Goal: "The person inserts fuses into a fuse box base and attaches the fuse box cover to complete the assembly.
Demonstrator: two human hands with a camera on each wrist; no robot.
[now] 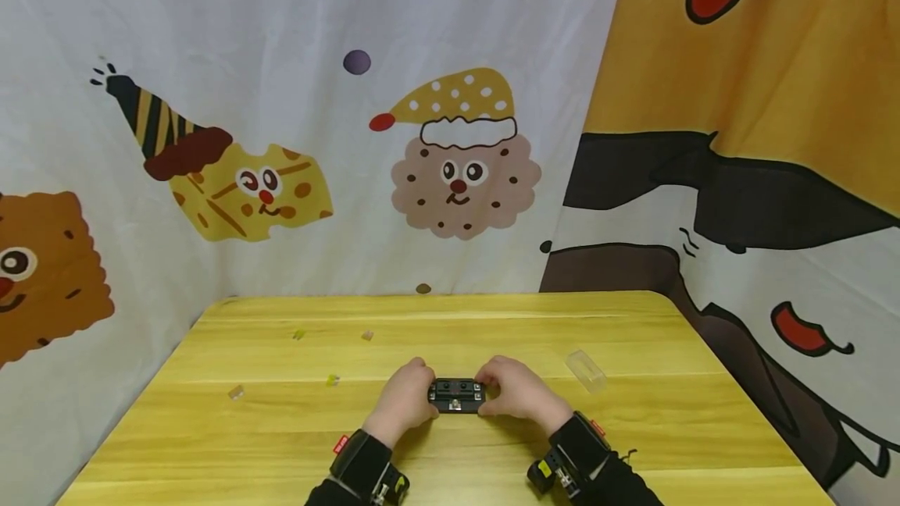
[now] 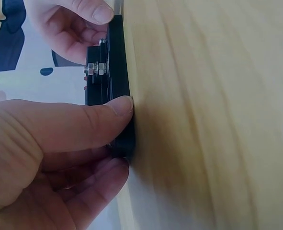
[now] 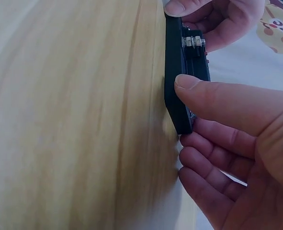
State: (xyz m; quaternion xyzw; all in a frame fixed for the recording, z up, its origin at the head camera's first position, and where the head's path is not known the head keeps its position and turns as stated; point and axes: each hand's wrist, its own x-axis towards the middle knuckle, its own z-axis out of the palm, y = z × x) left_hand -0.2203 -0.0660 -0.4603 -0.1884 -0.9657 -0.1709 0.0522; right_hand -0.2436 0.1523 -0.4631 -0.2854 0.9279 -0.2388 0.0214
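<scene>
A small black block [image 1: 455,386] with metal bolts and nuts, like a terminal block, lies at the near middle of the wooden table. My left hand [image 1: 404,400] grips its left end between thumb and fingers. At the opposite end, my right hand [image 1: 522,390] holds it the same way. Seen from the left wrist, a bolt with nuts [image 2: 96,69] sticks out of the block's upper side, and the left thumb presses its long near edge. The right wrist view shows the block's flat base [image 3: 172,62] close against the tabletop, with the right thumb on its edge.
A clear plastic box [image 1: 586,371] lies on the table to the right of the hands. Several small pieces, among them a yellowish one [image 1: 333,380] and a brownish one [image 1: 236,392], are scattered to the left. A printed curtain [image 1: 295,14] hangs behind the table [image 1: 232,459].
</scene>
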